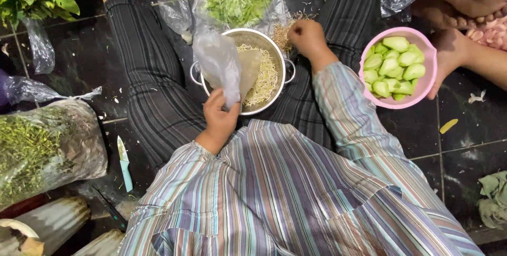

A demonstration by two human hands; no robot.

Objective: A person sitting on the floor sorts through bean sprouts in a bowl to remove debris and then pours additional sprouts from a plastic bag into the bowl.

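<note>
I sit on a dark tiled floor with a metal colander [275, 51] of pale bean sprouts [265, 79] between my legs. My left hand [218, 116] grips a clear plastic bag [221, 63] held upright over the colander. My right hand [306, 37] is closed on a pinch of sprouts at the colander's far right rim, beside a small loose heap of sprouts [283, 31] on the floor.
A pink bowl [425, 84] of cut green vegetable pieces is held by another person's hand [449, 55] at right. A bag of leafy greens [237, 0] lies beyond the colander. At left lie a large bag of chopped greens [42, 148] and a small knife [124, 163].
</note>
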